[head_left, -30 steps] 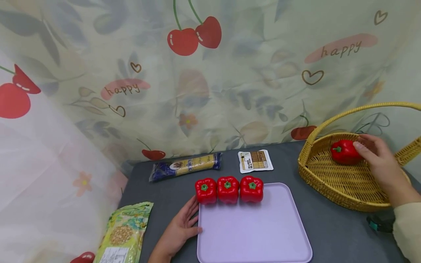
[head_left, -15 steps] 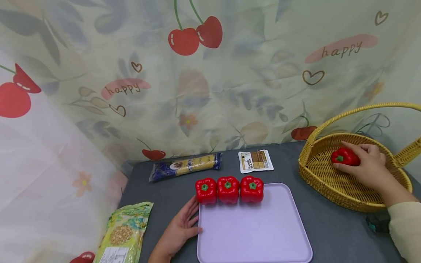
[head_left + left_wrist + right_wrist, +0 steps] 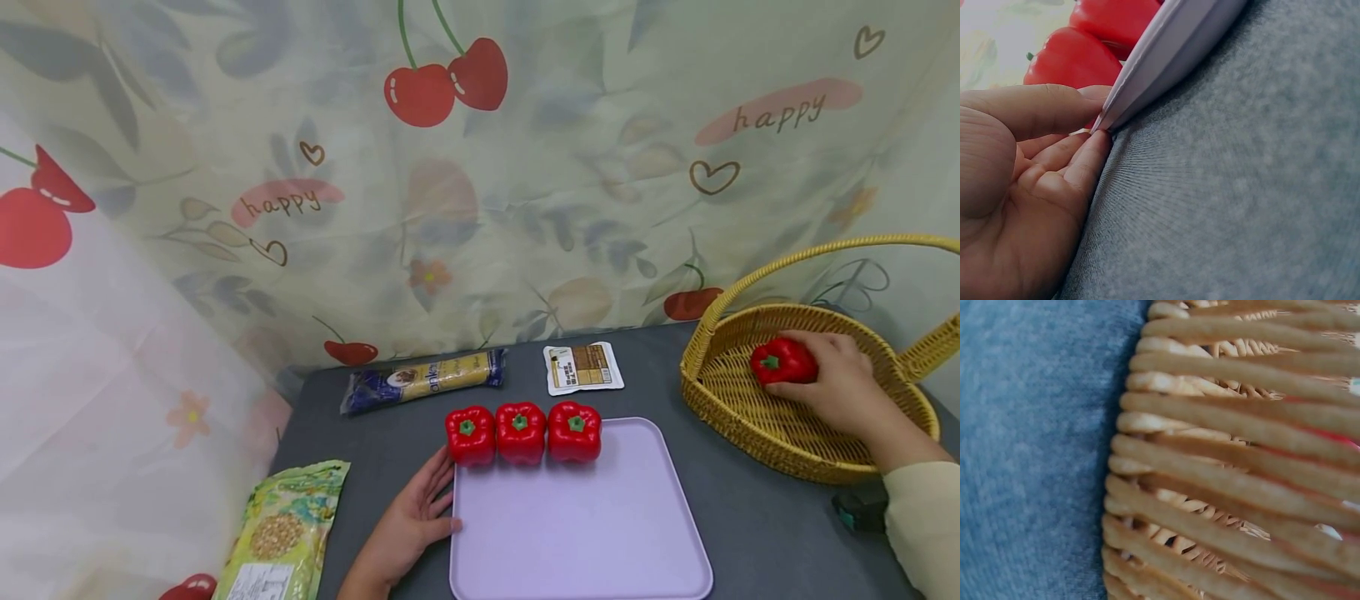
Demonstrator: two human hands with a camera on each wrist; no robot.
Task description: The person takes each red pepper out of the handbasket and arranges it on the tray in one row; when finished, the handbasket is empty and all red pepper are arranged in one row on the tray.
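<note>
In the head view, a red bell pepper [image 3: 782, 362] with a green stem lies inside the yellow wicker basket [image 3: 720, 417] at the right. My right hand [image 3: 843, 383] grips it from the right side, thumb below and fingers over the top. The right wrist view is filled by the basket's weave [image 3: 1222, 444], and hardly anything red shows through. Fingers and thumb of my left hand [image 3: 412, 517] touch the left edge of the lilac tray [image 3: 577, 533]. Three more red bell peppers [image 3: 520, 432] form a row along the tray's far left edge.
Behind the tray lie a blue and yellow pasta packet [image 3: 425, 381] and a white and brown sachet [image 3: 582, 367]. A green bag of grains [image 3: 285, 529] is at the left. The basket's tall handle [image 3: 825, 248] arches over its opening. A dark object [image 3: 860, 508] sits beside my right sleeve.
My right hand has shifted left and down around the pepper in the basket, and the pepper has turned slightly. My left hand and the row of peppers stay put.
</note>
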